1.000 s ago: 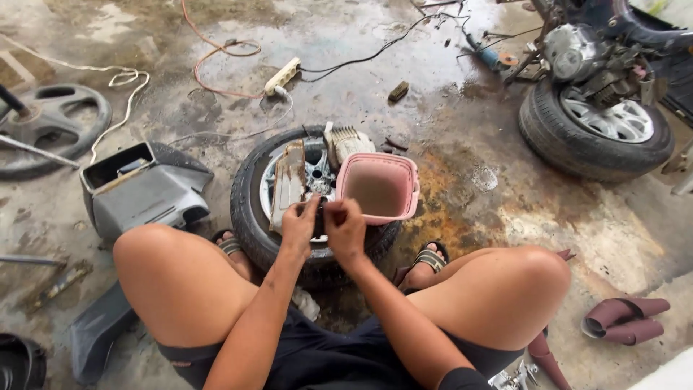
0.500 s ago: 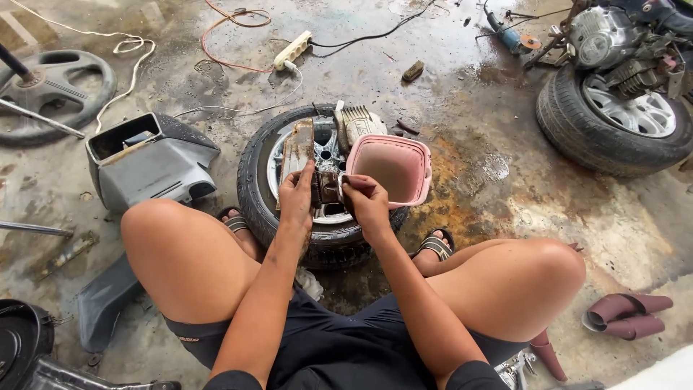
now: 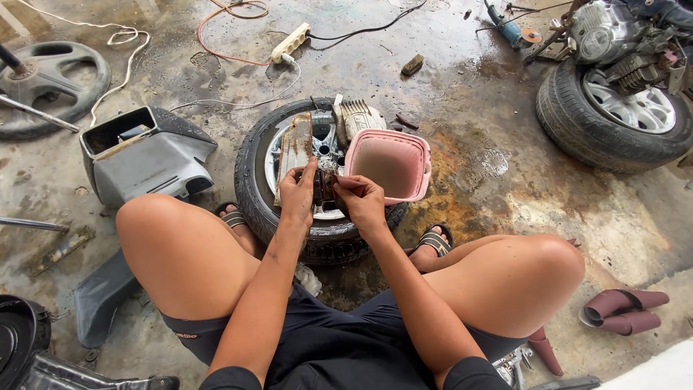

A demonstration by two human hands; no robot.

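- I sit on the wet concrete floor [image 3: 462, 72] with my knees spread, and my two hands meet just over the near edge of a tyre with its wheel [image 3: 321, 180] lying flat in front of me.
- My left hand [image 3: 297, 193] and right hand [image 3: 361, 202] are both closed on a small dark metal part [image 3: 323, 186], pinching it between them; I cannot tell exactly what it is.
- My grip looks slick with grime, so I judge the part could slip and drop into the wheel's hub.
- A long rusty metal piece [image 3: 294, 148] leans on the wheel, touching my left hand; a knock could send it sliding off.
- A pink plastic tub [image 3: 390, 165] sits on the tyre's right rim, just beside my right hand; a bump from that hand could tip it.
- Beyond it rests a finned engine part [image 3: 359, 117].
- Further off lie a power strip [image 3: 290, 42] and its cables on damp ground, which looks like a shock risk.
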